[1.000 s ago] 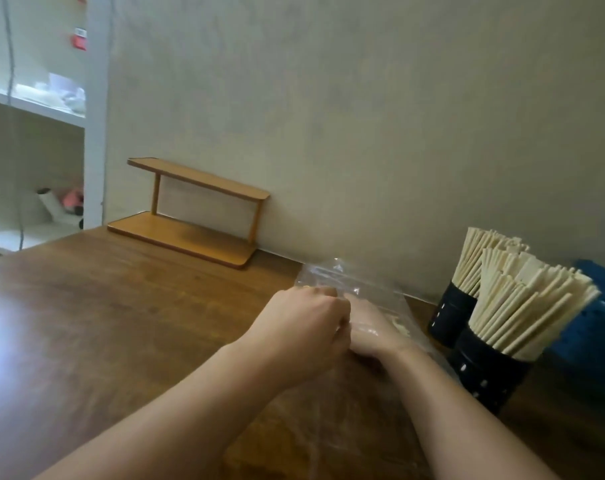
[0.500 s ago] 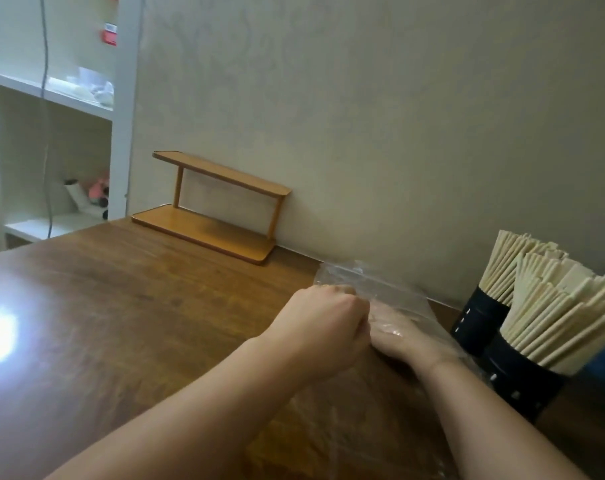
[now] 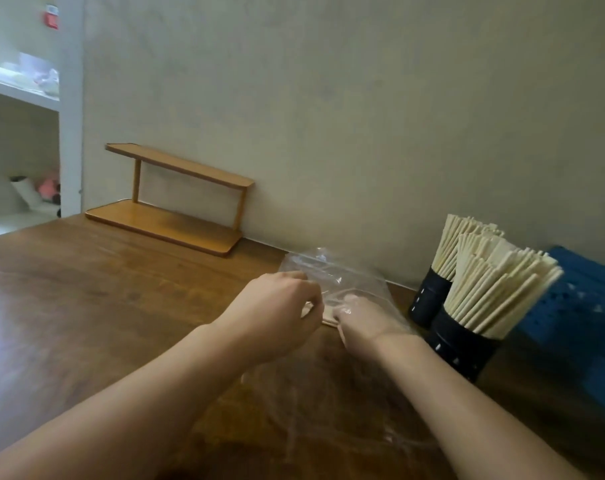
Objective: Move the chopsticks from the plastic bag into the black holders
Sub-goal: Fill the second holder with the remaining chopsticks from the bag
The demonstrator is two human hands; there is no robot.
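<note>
A clear plastic bag [image 3: 332, 271] lies on the brown table [image 3: 86, 306] near the wall. My left hand [image 3: 276, 317] pinches the bag's plastic from outside with curled fingers. Inside the bag, under the film, my right hand [image 3: 366, 323] has its fingers curled on a few pale chopsticks [image 3: 328, 320], whose ends show between the two hands. To the right stand two black holders, the near one [image 3: 463, 348] and the far one [image 3: 427, 301]. Both are packed with upright chopsticks [image 3: 495, 289].
A small two-tier wooden rack [image 3: 169, 220] stands against the wall at the back left. A blue crate [image 3: 585, 299] sits right of the holders. White shelving [image 3: 24, 98] is at the far left, past the table's end.
My hands have drawn slightly apart, and the chopstick ends now show between them. The view has shifted a little.
</note>
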